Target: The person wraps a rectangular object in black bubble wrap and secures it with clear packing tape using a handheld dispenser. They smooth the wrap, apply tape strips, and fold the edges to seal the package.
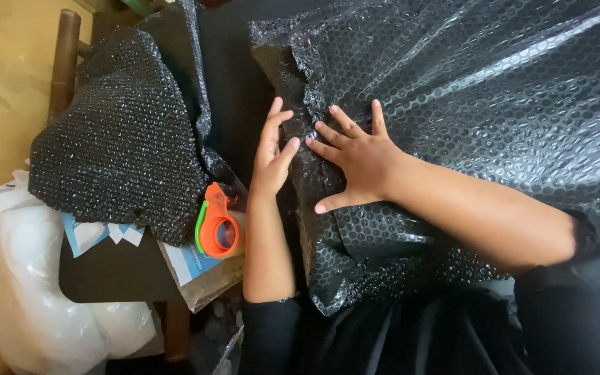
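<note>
Bubble wrap hides whatever both hands press.

Both hands, left and right, flat on black bubble wrap; orange tape dispenser beside

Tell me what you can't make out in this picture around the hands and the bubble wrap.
- What is inside the black bubble wrap: head view, the wrap covers it completely.
- Left hand palm and right hand palm: pressed flat on the wrap, hidden.
- Tape dispenser: how much tape is left is too small to tell.
- Second wrapped bundle: contents hidden by its wrap.
- White bag: cut off by the left edge.
</note>
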